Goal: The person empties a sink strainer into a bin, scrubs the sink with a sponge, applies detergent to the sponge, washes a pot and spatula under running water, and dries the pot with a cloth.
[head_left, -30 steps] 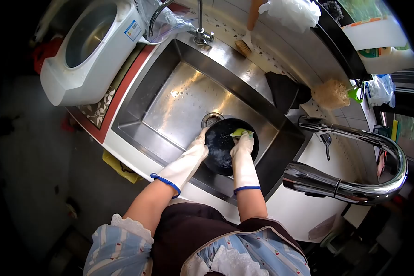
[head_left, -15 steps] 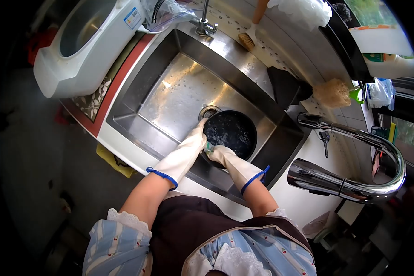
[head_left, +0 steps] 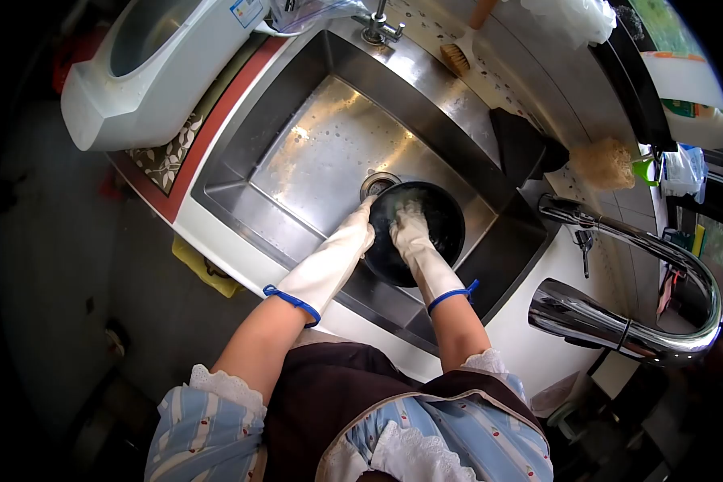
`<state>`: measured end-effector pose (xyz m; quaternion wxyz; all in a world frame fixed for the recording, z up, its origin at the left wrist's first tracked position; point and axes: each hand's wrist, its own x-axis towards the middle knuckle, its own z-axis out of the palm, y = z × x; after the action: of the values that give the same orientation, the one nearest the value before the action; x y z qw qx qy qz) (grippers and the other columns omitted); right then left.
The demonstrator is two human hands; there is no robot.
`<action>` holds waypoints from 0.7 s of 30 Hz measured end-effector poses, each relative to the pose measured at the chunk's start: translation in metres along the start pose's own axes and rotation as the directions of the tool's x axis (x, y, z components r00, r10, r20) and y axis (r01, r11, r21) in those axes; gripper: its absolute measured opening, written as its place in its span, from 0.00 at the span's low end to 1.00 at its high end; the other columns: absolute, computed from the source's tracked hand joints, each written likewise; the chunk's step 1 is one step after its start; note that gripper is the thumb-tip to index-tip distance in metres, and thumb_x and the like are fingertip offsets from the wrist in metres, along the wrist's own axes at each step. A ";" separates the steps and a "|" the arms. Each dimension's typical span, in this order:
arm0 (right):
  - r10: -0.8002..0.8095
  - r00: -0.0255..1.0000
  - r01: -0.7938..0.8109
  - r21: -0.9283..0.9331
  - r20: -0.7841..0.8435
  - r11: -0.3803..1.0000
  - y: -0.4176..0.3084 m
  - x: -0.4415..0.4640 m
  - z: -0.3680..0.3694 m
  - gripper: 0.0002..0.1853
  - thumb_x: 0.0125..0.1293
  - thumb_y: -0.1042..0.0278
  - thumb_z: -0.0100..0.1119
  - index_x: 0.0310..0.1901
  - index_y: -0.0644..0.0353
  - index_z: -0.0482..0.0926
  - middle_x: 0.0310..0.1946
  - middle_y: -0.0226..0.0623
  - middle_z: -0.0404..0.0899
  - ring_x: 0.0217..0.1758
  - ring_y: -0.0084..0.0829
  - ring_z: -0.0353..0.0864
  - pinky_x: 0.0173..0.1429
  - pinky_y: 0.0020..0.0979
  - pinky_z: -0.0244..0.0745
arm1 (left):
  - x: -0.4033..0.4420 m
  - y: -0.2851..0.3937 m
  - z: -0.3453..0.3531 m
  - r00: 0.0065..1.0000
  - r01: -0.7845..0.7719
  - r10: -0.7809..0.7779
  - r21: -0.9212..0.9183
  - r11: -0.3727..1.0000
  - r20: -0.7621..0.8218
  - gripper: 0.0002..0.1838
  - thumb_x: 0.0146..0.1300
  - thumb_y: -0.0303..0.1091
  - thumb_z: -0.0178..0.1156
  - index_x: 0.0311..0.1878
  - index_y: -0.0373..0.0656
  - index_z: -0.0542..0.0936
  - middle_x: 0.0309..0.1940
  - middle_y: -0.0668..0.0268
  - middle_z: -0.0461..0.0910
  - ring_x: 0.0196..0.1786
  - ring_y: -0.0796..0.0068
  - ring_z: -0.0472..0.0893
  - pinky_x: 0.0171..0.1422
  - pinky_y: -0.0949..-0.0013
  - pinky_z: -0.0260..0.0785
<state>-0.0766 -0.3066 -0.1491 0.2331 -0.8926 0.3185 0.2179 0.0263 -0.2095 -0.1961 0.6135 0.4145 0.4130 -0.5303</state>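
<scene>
A round black pot (head_left: 446,229) with water in it stands in the steel sink (head_left: 313,161), close to the drain (head_left: 377,185). My left hand (head_left: 366,222), in a white rubber glove with a blue cuff edge, is closed on the pot's left rim. In the matching glove, my right hand (head_left: 410,221) reaches down inside the pot. Its fingers are curled against the inner wall and partly blurred by the water. Whatever lies under those fingers is hidden.
A chrome faucet (head_left: 651,265) arches at the right of the sink. Behind the basin are a small tap (head_left: 377,30), a brush (head_left: 455,58), a black cloth-like item (head_left: 522,145) and a loofah (head_left: 604,165). A white appliance (head_left: 128,104) stands at the left.
My right hand has moved from the pot's near left rim, where something green showed at its fingers, into the pot. My left hand stays at the rim. The view has shifted slightly.
</scene>
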 end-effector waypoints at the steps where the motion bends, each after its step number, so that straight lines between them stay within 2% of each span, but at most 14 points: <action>1: -0.167 0.986 0.167 -0.082 0.012 0.982 -0.001 0.001 0.015 0.32 0.60 0.61 0.50 0.66 0.63 0.63 0.71 0.50 0.53 0.74 0.45 0.52 0.76 0.40 0.48 | -0.004 0.004 0.006 0.999 0.037 -0.037 -0.108 0.993 0.000 0.23 0.72 0.44 0.48 0.61 0.38 0.70 0.58 0.68 0.74 0.64 0.78 0.67 0.69 0.63 0.64; 3: -0.225 0.971 0.199 0.233 0.087 0.952 -0.009 -0.005 0.036 0.30 0.63 0.62 0.45 0.67 0.62 0.62 0.71 0.50 0.52 0.75 0.44 0.52 0.76 0.37 0.47 | -0.034 0.010 0.020 0.994 -0.044 0.036 0.078 0.996 0.103 0.16 0.71 0.32 0.43 0.57 0.36 0.73 0.56 0.60 0.76 0.62 0.66 0.71 0.73 0.63 0.59; 5: -0.234 0.966 0.223 0.110 0.106 0.969 -0.019 -0.028 0.039 0.29 0.65 0.61 0.42 0.68 0.59 0.61 0.70 0.45 0.58 0.73 0.40 0.57 0.74 0.36 0.53 | -0.037 0.010 0.023 0.994 -0.029 0.024 0.047 0.999 0.107 0.16 0.71 0.34 0.45 0.56 0.37 0.73 0.55 0.59 0.77 0.59 0.65 0.74 0.69 0.63 0.63; 6: -0.105 0.775 0.327 -0.254 0.623 0.910 -0.046 -0.032 -0.015 0.25 0.69 0.60 0.37 0.66 0.54 0.65 0.65 0.41 0.66 0.68 0.35 0.66 0.68 0.32 0.63 | -0.036 0.011 0.024 0.994 -0.012 0.010 0.018 1.000 0.108 0.17 0.71 0.36 0.46 0.55 0.37 0.74 0.54 0.58 0.78 0.56 0.64 0.76 0.65 0.62 0.67; 7: -0.103 0.777 0.326 -0.257 0.621 0.910 -0.037 -0.036 -0.005 0.25 0.69 0.60 0.37 0.66 0.54 0.65 0.65 0.41 0.66 0.68 0.35 0.66 0.68 0.32 0.63 | -0.035 0.010 0.024 0.994 0.008 -0.007 -0.009 1.000 0.108 0.17 0.70 0.37 0.48 0.54 0.37 0.75 0.52 0.58 0.79 0.53 0.63 0.78 0.61 0.61 0.71; 8: 0.087 0.753 -0.129 0.017 0.653 0.992 -0.024 -0.042 0.009 0.19 0.68 0.62 0.42 0.58 0.53 0.72 0.58 0.38 0.73 0.63 0.35 0.70 0.66 0.31 0.65 | -0.034 0.009 0.024 0.994 0.030 -0.026 -0.036 0.999 0.108 0.17 0.70 0.39 0.50 0.53 0.37 0.76 0.51 0.57 0.80 0.51 0.62 0.80 0.58 0.61 0.75; 9: 0.273 0.700 -0.558 0.266 0.660 0.786 -0.010 -0.047 0.024 0.14 0.68 0.64 0.46 0.50 0.53 0.80 0.51 0.35 0.79 0.59 0.34 0.74 0.63 0.29 0.67 | -0.017 0.005 0.014 0.993 0.033 -0.029 -0.033 0.999 0.114 0.17 0.70 0.39 0.50 0.53 0.37 0.76 0.51 0.57 0.80 0.51 0.62 0.80 0.58 0.61 0.75; 10: 0.290 0.712 -0.499 0.170 0.639 0.850 -0.002 -0.052 0.021 0.15 0.68 0.64 0.46 0.51 0.53 0.78 0.53 0.36 0.77 0.60 0.36 0.73 0.64 0.31 0.65 | 0.015 -0.002 -0.004 0.994 -0.023 0.008 0.132 0.991 0.108 0.21 0.70 0.47 0.48 0.55 0.41 0.76 0.52 0.62 0.79 0.53 0.70 0.77 0.62 0.69 0.68; 12: 0.276 0.826 -0.216 -0.177 0.491 0.960 0.010 -0.056 0.022 0.17 0.67 0.63 0.46 0.54 0.55 0.76 0.56 0.40 0.74 0.63 0.39 0.69 0.66 0.33 0.62 | 0.012 -0.004 0.001 0.995 -0.060 0.043 0.185 0.981 0.091 0.24 0.70 0.53 0.48 0.50 0.42 0.80 0.44 0.65 0.82 0.48 0.75 0.78 0.62 0.77 0.64; 13: 0.284 0.881 -0.211 -0.224 0.378 0.952 0.019 -0.053 0.027 0.18 0.67 0.62 0.45 0.55 0.55 0.75 0.58 0.42 0.72 0.64 0.41 0.68 0.67 0.35 0.61 | 0.003 -0.002 0.008 0.995 -0.057 0.041 0.184 0.981 0.091 0.24 0.70 0.53 0.48 0.50 0.42 0.80 0.44 0.65 0.82 0.48 0.75 0.78 0.62 0.77 0.64; 15: 0.285 0.958 -0.269 -0.224 0.040 0.937 0.027 -0.044 0.036 0.21 0.66 0.61 0.45 0.58 0.57 0.73 0.61 0.45 0.69 0.67 0.45 0.64 0.70 0.38 0.58 | -0.008 0.002 0.015 0.996 0.003 -0.005 0.016 1.000 0.087 0.19 0.72 0.39 0.46 0.57 0.37 0.74 0.54 0.56 0.77 0.53 0.65 0.79 0.63 0.61 0.72; 17: 0.227 0.937 -0.289 -0.225 -0.263 0.930 0.031 -0.029 0.043 0.23 0.65 0.60 0.45 0.60 0.58 0.71 0.64 0.49 0.66 0.70 0.48 0.61 0.72 0.41 0.55 | -0.013 0.003 0.017 0.998 0.007 -0.005 -0.035 0.999 0.070 0.19 0.72 0.39 0.46 0.56 0.37 0.74 0.53 0.57 0.78 0.52 0.65 0.80 0.62 0.62 0.72; 18: 0.302 0.952 -0.301 -0.011 0.054 0.953 0.019 -0.021 0.004 0.30 0.61 0.60 0.49 0.64 0.65 0.65 0.67 0.58 0.59 0.71 0.57 0.54 0.75 0.44 0.46 | -0.012 0.002 0.017 0.998 0.004 -0.001 -0.038 0.999 0.066 0.19 0.72 0.39 0.46 0.56 0.37 0.74 0.53 0.57 0.78 0.52 0.65 0.80 0.62 0.62 0.72; 21: 0.225 0.971 -0.227 -0.014 -0.082 0.974 -0.005 -0.003 -0.011 0.34 0.57 0.60 0.54 0.65 0.64 0.63 0.67 0.56 0.59 0.72 0.55 0.54 0.76 0.43 0.46 | -0.007 -0.001 0.014 0.999 -0.033 0.032 0.011 0.999 0.041 0.18 0.71 0.39 0.47 0.56 0.37 0.74 0.52 0.58 0.79 0.51 0.66 0.80 0.61 0.62 0.72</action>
<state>-0.0723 -0.3081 -0.1373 0.1834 -0.8613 0.4245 0.2106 0.0255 -0.2211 -0.1854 0.6279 0.4137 0.3905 -0.5310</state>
